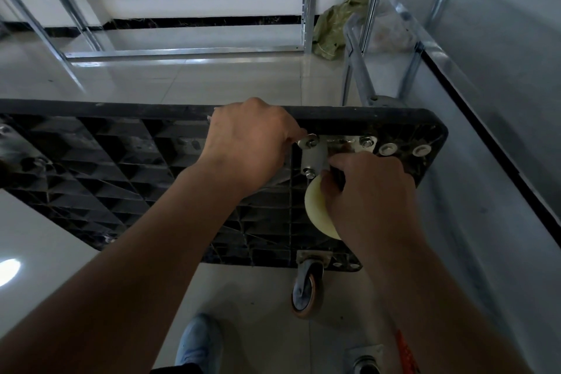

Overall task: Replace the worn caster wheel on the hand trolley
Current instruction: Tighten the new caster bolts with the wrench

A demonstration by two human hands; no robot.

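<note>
While bolted down — cream caster (318, 212), both hands.

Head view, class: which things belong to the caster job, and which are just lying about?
Belonging to the job:
black ribbed plastic trolley deck
pale yellow caster wheel
silver mounting plate
left hand
right hand
grey caster with orange tread

Lying about:
crumpled green bag
bare metal shelving frame
</note>
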